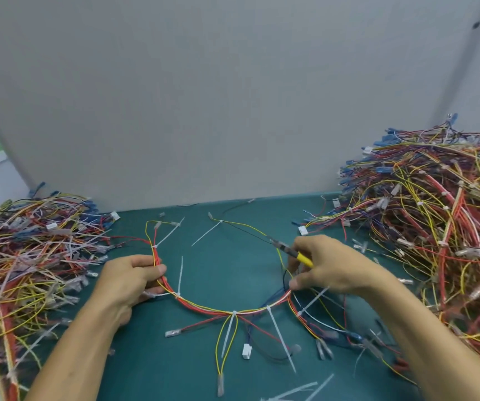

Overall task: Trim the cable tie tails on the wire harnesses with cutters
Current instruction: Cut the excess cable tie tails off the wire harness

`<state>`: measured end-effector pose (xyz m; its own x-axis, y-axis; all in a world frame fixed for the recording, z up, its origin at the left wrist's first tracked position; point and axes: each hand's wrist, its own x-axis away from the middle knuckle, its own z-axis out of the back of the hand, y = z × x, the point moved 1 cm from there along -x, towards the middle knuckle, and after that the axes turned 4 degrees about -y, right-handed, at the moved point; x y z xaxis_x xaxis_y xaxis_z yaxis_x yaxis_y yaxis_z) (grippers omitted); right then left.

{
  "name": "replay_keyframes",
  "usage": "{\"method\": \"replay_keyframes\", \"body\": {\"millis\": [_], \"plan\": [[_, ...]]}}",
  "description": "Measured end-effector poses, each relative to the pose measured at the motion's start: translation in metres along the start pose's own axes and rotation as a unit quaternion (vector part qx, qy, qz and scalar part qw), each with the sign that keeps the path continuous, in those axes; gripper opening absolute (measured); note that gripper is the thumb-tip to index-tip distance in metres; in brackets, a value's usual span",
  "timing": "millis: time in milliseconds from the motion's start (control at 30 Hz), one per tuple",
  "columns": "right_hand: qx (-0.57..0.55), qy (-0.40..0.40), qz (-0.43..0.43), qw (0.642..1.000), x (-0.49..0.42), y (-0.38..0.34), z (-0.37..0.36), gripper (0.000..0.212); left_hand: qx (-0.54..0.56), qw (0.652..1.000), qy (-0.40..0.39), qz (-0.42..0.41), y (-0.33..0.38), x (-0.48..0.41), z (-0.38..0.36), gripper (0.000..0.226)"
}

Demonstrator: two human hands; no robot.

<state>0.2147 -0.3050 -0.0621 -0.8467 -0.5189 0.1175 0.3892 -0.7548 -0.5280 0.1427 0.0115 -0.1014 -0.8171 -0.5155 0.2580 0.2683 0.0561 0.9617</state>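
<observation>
Left hand (134, 274) on harness (204, 307); cutters (293, 253), probably

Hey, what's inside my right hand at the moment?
The right hand holds cutters: the dark tip and a bit of yellow handle stick out of its grip. Its thumb also rests against the wire harness. The rest of the handles is covered by the hand.

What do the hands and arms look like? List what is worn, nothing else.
Nothing is worn. The left hand and right hand have no gloves, and no ring, watch or bracelet shows. The left forearm and right forearm are uncovered down to the picture's edge, so no sleeve is in view.
</observation>
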Motion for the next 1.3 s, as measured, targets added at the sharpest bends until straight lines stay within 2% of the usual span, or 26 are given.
{"method": "replay_keyframes", "body": {"millis": [133,267,467,567,667,733,800,900,1000,1067,1167,1300], "plan": [[0.019,-0.004,-0.014,1.000,-0.003,0.000,-0.011,0.027,-0.005,1.000,0.001,0.014,0.003,0.001,0.000,0.006],[0.049,-0.048,-0.044,0.997,-0.001,-0.001,-0.008,0.031,-0.049,0.999,-0.003,0.018,0.004,0.005,0.003,0.021],[0.123,-0.135,-0.048,0.982,0.006,-0.010,-0.005,0.031,-0.207,0.978,0.009,0.009,0.011,0.008,0.008,0.030],[0.057,-0.162,-0.010,0.985,0.014,-0.010,0.007,0.023,-0.292,0.956,0.012,0.004,0.012,0.009,0.008,0.031],[-0.075,-0.096,-0.002,0.993,0.020,-0.002,0.025,0.016,-0.365,0.930,0.032,-0.010,0.015,0.010,0.011,0.026],[-0.099,-0.029,-0.020,0.995,0.021,0.008,0.034,0.013,-0.448,0.891,0.055,-0.035,0.020,0.012,0.012,0.026],[-0.097,0.006,-0.052,0.994,0.020,0.017,0.037,0.008,-0.523,0.843,0.089,-0.093,0.030,0.020,0.008,0.027],[-0.055,0.013,-0.108,0.993,0.018,0.028,0.039,0.017,-0.508,0.825,0.095,-0.231,0.050,0.043,-0.008,0.013],[-0.022,0.000,-0.142,0.990,0.017,0.028,0.038,0.032,-0.420,0.830,0.023,-0.367,0.061,0.077,-0.043,0.001],[-0.011,-0.013,-0.141,0.990,0.016,0.027,0.035,0.032,-0.374,0.821,-0.065,-0.426,0.061,0.099,-0.070,0.006],[-0.020,-0.022,-0.126,0.992,0.015,0.024,0.032,0.024,-0.368,0.775,-0.198,-0.475,0.051,0.114,-0.105,0.015],[-0.051,0.001,-0.108,0.993,0.011,0.022,0.029,0.013,-0.398,0.713,-0.257,-0.517,0.032,0.111,-0.138,0.021]]}}
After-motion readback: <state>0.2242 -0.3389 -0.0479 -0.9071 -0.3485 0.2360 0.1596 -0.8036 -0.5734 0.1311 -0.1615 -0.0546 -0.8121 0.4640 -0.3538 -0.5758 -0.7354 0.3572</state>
